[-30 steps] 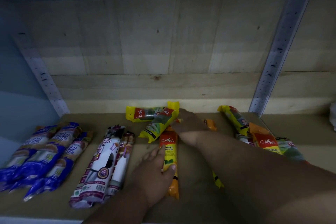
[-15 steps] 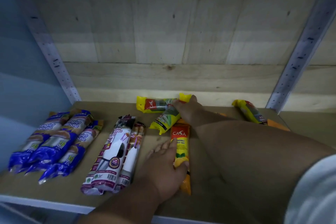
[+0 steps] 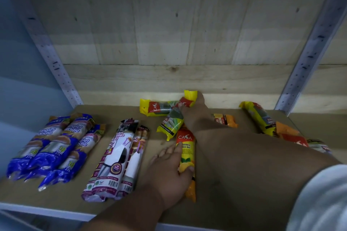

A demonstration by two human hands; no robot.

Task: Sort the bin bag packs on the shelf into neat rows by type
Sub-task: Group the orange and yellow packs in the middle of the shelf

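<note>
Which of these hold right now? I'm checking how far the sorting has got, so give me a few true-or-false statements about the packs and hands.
1. The blue packs lie side by side at the shelf's left end. True.
2. The left hand rests on a blue pack. False: it holds the orange-yellow pack near the front edge.
3. The right hand reaches to the back and grips a tilted yellow pack. True.
4. The white and maroon packs stand upright against the back wall. False: they lie flat, between the blue packs and the left hand.
5. More yellow and orange packs lie unsorted to the right of the right arm. True.
</note>
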